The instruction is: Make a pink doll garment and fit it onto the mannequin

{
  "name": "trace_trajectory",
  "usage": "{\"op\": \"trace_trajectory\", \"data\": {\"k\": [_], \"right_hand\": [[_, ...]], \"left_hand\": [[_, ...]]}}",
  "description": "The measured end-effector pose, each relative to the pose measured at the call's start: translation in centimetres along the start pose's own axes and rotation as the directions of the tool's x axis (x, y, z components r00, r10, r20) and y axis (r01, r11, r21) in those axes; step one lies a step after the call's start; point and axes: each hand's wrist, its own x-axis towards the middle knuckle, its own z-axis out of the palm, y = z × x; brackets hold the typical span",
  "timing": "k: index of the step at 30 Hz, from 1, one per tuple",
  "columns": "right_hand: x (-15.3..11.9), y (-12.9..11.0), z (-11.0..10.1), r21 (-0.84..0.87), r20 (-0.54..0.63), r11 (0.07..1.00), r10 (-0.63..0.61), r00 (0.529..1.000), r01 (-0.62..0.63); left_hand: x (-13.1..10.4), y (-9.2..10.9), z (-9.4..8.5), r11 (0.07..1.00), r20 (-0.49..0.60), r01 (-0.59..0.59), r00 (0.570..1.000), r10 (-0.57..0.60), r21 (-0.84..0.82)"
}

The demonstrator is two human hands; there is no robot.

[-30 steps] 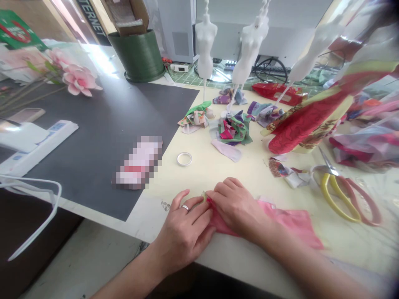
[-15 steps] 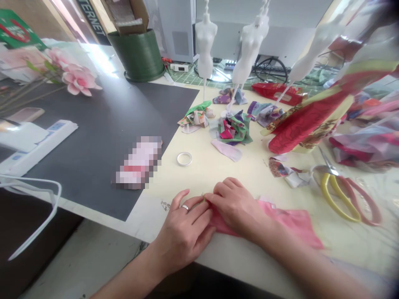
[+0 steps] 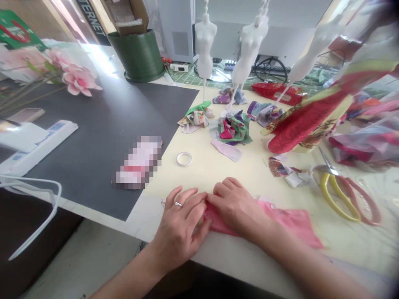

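A piece of pink cloth (image 3: 294, 222) lies along the front of the pale tabletop, partly covered by my hands. My right hand (image 3: 237, 207) has its fingers curled onto the left part of the cloth, gripping it near the edge. At the cloth's left end is my left hand (image 3: 182, 222), wearing a ring, its thumb and index finger closed about the edge and the other fingers slightly raised. Both sets of fingertips nearly meet. A white ring-shaped roll (image 3: 184, 159) rests beyond my hands. Scissors (image 3: 341, 197) with yellow and pink handles lie to the right.
White mannequin forms (image 3: 205, 45) stand at the back among crumpled fabric scraps (image 3: 235, 126). A red dress (image 3: 305, 120) leans on the right. On the left are a dark mat (image 3: 93, 166), a blurred-out phone-like object (image 3: 137, 164), a power strip (image 3: 43, 145) and a green pot (image 3: 137, 54).
My left hand has shifted slightly left and up, and its fingers have spread a little, baring more of the cloth's left end. The right hand stays nearly in place.
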Motion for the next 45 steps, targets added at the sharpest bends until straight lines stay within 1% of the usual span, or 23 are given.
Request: {"op": "trace_trajectory", "data": {"k": [3, 6, 15, 23, 29, 35, 38, 40, 42, 45], "right_hand": [[0.0, 0.0, 0.1, -0.012, 0.008, 1.000, -0.002, 1.000, 0.002], [-0.1, 0.0, 0.1, -0.001, 0.002, 1.000, 0.002, 1.000, -0.002], [-0.5, 0.5, -1.4, 0.148, -0.039, 0.988, 0.045, 0.998, -0.038], [-1.8, 1.2, -1.5, 0.131, -0.085, 0.985, 0.126, 0.988, -0.114], [-1.9, 0.8, -1.6, 0.164, -0.042, 0.967, 0.204, 0.978, -0.195], [-1.3, 0.7, -0.9, 0.173, -0.025, 0.962, 0.217, 0.976, -0.209], [-1.3, 0.7, -0.8, 0.184, -0.026, 0.959, 0.223, 0.974, -0.215], [-1.3, 0.7, -0.8, 0.194, -0.026, 0.957, 0.227, 0.974, -0.217], [-1.4, 0.7, -0.8, 0.204, -0.026, 0.955, 0.228, 0.973, -0.218], [-1.5, 0.7, -0.7, 0.220, -0.036, 0.951, 0.231, 0.972, -0.218]], "left_hand": [[0.1, 0.1, 0.1, 1.000, 0.038, 0.014, 0.999, -0.015, 0.012], [0.2, 0.2, 0.2, 0.999, 0.051, 0.029, 0.998, -0.031, 0.034], [0.2, 0.4, 0.2, 0.996, 0.071, 0.042, 0.996, -0.048, 0.081], [0.1, 0.4, 0.2, 0.993, 0.069, 0.023, 0.997, -0.031, 0.112], [0.0, 0.4, 0.3, 0.993, 0.094, 0.033, 0.995, -0.043, 0.111], [0.1, 0.4, 0.2, 0.992, 0.106, 0.039, 0.993, -0.053, 0.124], [0.2, 0.4, 0.1, 0.991, 0.083, 0.048, 0.995, -0.059, 0.124], [0.1, 0.5, -0.1, 0.992, 0.048, 0.038, 0.998, -0.044, 0.118], [-0.1, 0.8, -0.3, 0.996, 0.026, -0.009, 1.000, 0.007, 0.087], [-0.6, 1.2, -0.4, 0.994, 0.061, -0.105, 0.993, 0.104, 0.021]]}}
